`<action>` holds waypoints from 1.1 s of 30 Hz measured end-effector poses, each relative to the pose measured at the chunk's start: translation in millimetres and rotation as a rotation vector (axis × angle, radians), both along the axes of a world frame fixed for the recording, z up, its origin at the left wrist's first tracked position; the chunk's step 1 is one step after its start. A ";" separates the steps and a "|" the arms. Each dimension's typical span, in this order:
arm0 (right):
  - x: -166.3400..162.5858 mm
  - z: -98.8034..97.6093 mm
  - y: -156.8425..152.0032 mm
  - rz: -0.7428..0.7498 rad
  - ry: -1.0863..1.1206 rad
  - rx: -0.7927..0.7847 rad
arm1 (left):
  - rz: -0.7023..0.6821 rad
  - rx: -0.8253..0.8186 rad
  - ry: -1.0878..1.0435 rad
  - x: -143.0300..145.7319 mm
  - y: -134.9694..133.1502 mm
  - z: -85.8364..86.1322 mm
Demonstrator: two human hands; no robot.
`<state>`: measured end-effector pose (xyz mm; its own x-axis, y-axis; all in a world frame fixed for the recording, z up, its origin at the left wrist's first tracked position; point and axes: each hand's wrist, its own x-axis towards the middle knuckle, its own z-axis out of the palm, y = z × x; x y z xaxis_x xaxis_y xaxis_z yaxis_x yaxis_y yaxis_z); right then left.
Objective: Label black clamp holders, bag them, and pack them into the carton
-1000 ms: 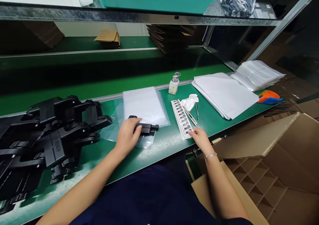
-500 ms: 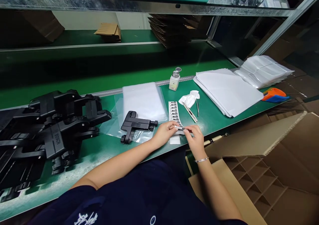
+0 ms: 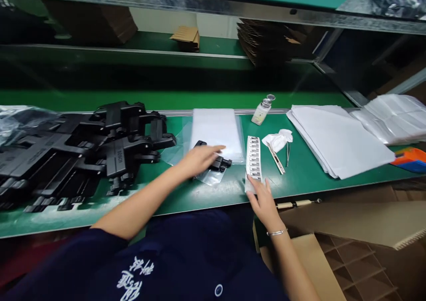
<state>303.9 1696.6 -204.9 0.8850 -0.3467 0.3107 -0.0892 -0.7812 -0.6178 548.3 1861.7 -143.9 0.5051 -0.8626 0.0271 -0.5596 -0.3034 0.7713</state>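
My left hand (image 3: pixel 199 159) reaches over a single black plastic part (image 3: pixel 218 161) that lies on clear plastic bags (image 3: pixel 217 132); its fingers are stretched flat over the part and hold nothing that I can see. My right hand (image 3: pixel 262 200) rests with fingers extended at the near end of a white strip of labels (image 3: pixel 254 161), touching its blank lower end. A big heap of the same black plastic parts (image 3: pixel 83 150) lies to the left on the green bench (image 3: pixel 206 194).
A small pump bottle (image 3: pixel 261 111), a white cloth (image 3: pixel 278 139) and tweezers (image 3: pixel 276 152) lie right of the labels. Stacks of white sheets (image 3: pixel 336 136) and bags (image 3: pixel 392 116) sit at the right. Cardboard dividers (image 3: pixel 353 256) stand below right.
Both hands were pinching a label off the strip; now the left hand has gone back over the black part and the right hand has dropped to the strip's near end. The view swung left.
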 end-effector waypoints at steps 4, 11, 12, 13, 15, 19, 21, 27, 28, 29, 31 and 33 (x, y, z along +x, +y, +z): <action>13.9 -14.6 -2.4 -0.143 0.036 0.014 | -0.057 0.013 -0.030 53.9 34.9 -22.3; 65.1 24.1 18.9 -0.217 -0.137 0.317 | 0.198 -0.025 -0.137 -14.2 41.6 -55.6; 76.4 27.1 27.3 -0.173 -0.098 0.380 | 0.220 -0.013 -0.149 -24.0 41.2 -54.3; 87.0 28.2 35.4 -0.134 -0.053 0.434 | 0.233 -0.003 -0.155 -31.4 40.9 -52.4; 104.1 25.6 48.6 -0.099 0.023 0.484 | 0.238 0.015 -0.155 -39.6 40.8 -48.9; 116.2 17.0 57.6 -0.111 0.076 0.456 | 0.243 0.024 -0.142 -41.9 41.3 -47.9; 115.4 16.1 56.9 -0.112 0.077 0.452 | 0.249 0.027 -0.134 -41.9 41.5 -49.2; 113.3 19.3 58.4 -0.110 0.083 0.438 | 0.247 0.027 -0.119 -43.1 42.2 -49.0; 113.5 19.5 59.0 -0.110 0.084 0.436 | 0.246 0.029 -0.116 -43.1 42.4 -48.4; 113.8 19.7 59.5 -0.111 0.085 0.434 | 0.246 0.031 -0.113 -43.1 42.5 -47.9; 114.4 19.9 60.2 -0.113 0.084 0.432 | 0.248 0.035 -0.108 -43.1 42.8 -47.1; 114.6 19.9 60.5 -0.113 0.083 0.430 | 0.248 0.037 -0.105 -43.1 43.2 -46.8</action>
